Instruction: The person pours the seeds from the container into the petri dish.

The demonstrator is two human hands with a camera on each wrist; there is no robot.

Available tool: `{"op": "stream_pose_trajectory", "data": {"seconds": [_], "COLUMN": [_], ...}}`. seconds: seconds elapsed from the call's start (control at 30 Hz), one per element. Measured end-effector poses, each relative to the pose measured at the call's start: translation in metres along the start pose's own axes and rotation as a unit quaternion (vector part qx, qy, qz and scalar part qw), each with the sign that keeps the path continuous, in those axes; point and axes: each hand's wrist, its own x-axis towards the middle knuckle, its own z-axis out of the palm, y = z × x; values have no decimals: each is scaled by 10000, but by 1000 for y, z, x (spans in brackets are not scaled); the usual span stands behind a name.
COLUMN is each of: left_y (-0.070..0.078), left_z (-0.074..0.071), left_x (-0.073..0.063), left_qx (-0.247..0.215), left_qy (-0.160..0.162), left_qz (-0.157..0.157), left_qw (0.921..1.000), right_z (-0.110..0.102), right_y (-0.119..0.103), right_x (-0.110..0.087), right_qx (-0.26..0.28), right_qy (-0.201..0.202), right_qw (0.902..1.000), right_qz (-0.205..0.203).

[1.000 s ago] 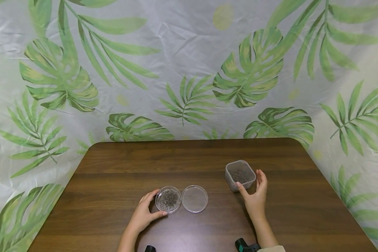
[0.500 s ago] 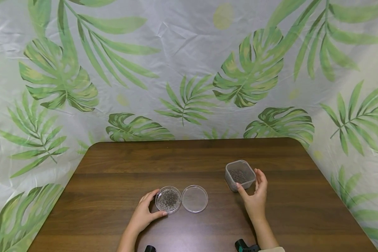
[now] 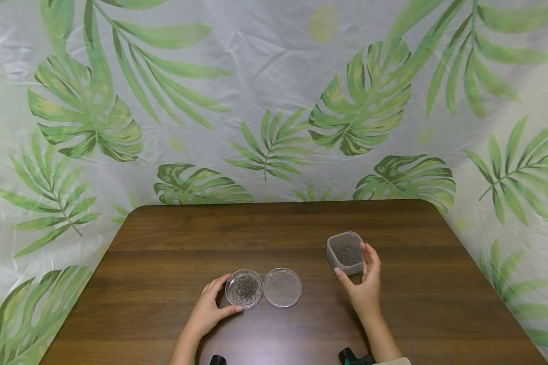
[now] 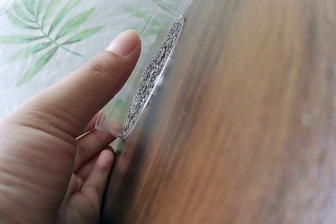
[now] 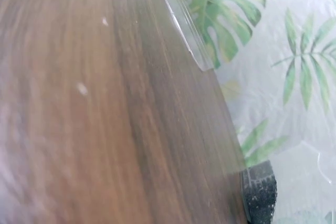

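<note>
My left hand (image 3: 208,308) holds a round clear petri dish (image 3: 244,289) between thumb and fingers. Dark grey granules (image 4: 152,72) cover its floor in the left wrist view. A second clear dish (image 3: 282,288), with nothing in it, lies right beside the first; its edge shows at the top of the right wrist view. On the right, a translucent square plastic tub (image 3: 333,261) stands upright, partly filled with similar dark granules (image 3: 344,255). My right hand (image 3: 364,289) is at the tub's near right side, thumb and fingers spread and overlapping its rim in the head view.
Everything stands on a brown wood-grain table (image 3: 274,228) with rounded far corners. Behind it hangs a pale cloth (image 3: 274,91) printed with green leaves. A black wrist device (image 3: 355,357) shows below my right hand.
My right hand has come off its earlier hold on the tub and shifted slightly left across its near side. The tub, both dishes and my left hand stay where they were.
</note>
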Motion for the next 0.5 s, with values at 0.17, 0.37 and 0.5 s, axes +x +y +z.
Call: {"op": "stream_pose_trajectory", "data": {"seconds": [0.17,0.37,0.5], "left_y": [1,-1,-2], "left_z": [0,1,2], "left_x": [0,0,0], "left_qx": [-21,-17,-19], "left_qy": [-15,5,31], "left_qz": [-22,-9,18], "left_qw": [10000,10000,10000], "right_z": [4,10,13], "right_y": [-2,-3,-4], "right_x": [-1,-3,-4], "right_qx": [28,275,225], "right_qy": [-183,-415,-617], "right_qw": [9997,9981,9967], "right_qz": [-145,-355,-487]}}
